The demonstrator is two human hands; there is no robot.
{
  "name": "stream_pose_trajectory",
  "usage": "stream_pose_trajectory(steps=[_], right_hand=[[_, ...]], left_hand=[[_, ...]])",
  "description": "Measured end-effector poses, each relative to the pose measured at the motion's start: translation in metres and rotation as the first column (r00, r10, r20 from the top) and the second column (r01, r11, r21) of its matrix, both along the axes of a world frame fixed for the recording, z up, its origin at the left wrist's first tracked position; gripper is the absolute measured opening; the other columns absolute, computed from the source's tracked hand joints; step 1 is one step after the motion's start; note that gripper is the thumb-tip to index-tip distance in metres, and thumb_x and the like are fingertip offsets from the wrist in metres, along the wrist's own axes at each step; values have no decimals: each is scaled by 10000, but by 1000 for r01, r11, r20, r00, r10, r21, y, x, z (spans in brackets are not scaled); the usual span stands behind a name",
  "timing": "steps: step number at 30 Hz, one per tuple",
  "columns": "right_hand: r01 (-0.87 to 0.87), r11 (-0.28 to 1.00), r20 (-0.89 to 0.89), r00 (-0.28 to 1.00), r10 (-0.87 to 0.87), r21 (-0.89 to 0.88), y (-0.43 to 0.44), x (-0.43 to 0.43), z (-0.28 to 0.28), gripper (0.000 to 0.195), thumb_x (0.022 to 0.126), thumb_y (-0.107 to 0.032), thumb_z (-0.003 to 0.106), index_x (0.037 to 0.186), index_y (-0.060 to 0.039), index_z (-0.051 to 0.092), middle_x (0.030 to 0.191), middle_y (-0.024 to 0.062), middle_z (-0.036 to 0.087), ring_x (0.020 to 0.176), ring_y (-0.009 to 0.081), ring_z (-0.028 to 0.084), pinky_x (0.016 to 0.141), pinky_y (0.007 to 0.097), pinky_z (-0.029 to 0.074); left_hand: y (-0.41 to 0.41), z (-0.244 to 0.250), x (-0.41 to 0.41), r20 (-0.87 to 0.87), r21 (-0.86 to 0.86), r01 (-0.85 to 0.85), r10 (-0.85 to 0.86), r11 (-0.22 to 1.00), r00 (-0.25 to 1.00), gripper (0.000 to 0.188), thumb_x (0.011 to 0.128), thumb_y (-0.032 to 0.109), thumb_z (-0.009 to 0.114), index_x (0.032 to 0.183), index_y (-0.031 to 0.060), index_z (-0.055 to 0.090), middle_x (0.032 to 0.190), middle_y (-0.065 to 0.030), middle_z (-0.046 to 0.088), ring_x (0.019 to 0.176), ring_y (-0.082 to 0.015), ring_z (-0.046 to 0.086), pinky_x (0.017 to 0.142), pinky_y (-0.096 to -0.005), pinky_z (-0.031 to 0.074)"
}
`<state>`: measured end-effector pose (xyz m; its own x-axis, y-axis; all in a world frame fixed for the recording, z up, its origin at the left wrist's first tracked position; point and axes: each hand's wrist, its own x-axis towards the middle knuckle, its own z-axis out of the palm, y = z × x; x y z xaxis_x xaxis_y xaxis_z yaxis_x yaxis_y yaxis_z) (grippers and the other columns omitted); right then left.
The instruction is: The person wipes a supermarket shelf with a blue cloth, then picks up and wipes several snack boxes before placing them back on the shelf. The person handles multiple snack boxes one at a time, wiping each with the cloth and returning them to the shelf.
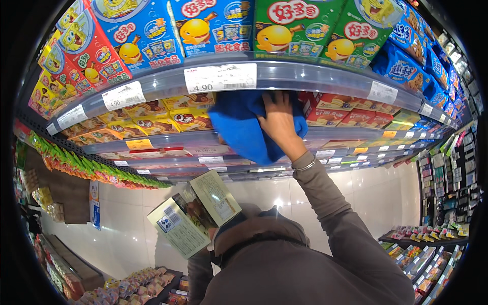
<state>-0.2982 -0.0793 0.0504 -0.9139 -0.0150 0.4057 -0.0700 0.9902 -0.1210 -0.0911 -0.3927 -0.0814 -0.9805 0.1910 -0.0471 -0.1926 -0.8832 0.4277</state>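
Observation:
My right hand [279, 118] reaches into the shelf just under a shelf edge, pressed over a blue cloth [244, 126]. Its fingertips are partly in shadow beneath that edge, and the cloth drapes down in front of the lower shelves. On the left, two pale green printed cartons [179, 225] are held tilted in front of my body, a dark gap with a food picture showing between them. Only a sliver of my left hand [212, 231] shows behind the cartons; its fingers are hidden.
Yellow snack boxes [158, 124] stand left of the cloth and red cake boxes [343, 114] right of it. Large cartoon snack cartons [213, 30] line the shelf above, behind a rail [305, 74] with price labels. Blue snack bags [408, 72] are at right. Hanging green packets [76, 156] edge the left side.

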Motion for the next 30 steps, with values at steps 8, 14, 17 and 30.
stream_pose_trajectory(steps=[8, 14, 17, 30], right_hand=[[-555, 799, 22, 818, 574, -232, 5, 3, -8, 366, 933, -336, 608, 1265, -186, 647, 1210, 115, 626, 1078, 360, 601, 916, 434, 510], [-611, 753, 192, 731, 655, -245, 9, 1, 0, 406, 989, -428, 526, 1327, -214, 595, 1374, 139, 506, 1264, 381, 479, 1042, 460, 419], [-482, 854, 360, 775, 520, -196, 18, -11, -3, 501, 1034, -512, 378, 1433, -245, 523, 1533, 150, 367, 1395, 381, 366, 1154, 504, 276], [-428, 864, 214, 848, 486, -266, 15, -107, -16, 515, 980, -459, 507, 1360, -114, 558, 1420, 182, 525, 1316, 364, 482, 1092, 468, 382]], left_hand=[[-5, -17, 1, 87, 36, 22, -25, 999, 996, 468, 1005, 552, 436, 1362, 282, 573, 1527, 34, 434, 1486, -358, 215, 1063, -825, 115], [-4, -31, -2, 150, 9, 34, -35, 999, 988, 445, 1007, 537, 449, 1333, 276, 602, 1539, 29, 421, 1483, -371, 220, 1056, -827, 139], [0, -1, -17, 40, 54, 99, -101, 994, 994, 431, 1008, 527, 455, 1318, 273, 616, 1542, 24, 420, 1480, -382, 221, 1055, -828, 140], [10, 3, -16, 45, 61, 128, -131, 990, 990, 406, 1001, 513, 475, 1292, 271, 623, 1552, 19, 393, 1480, -387, 217, 1061, -818, 151]])
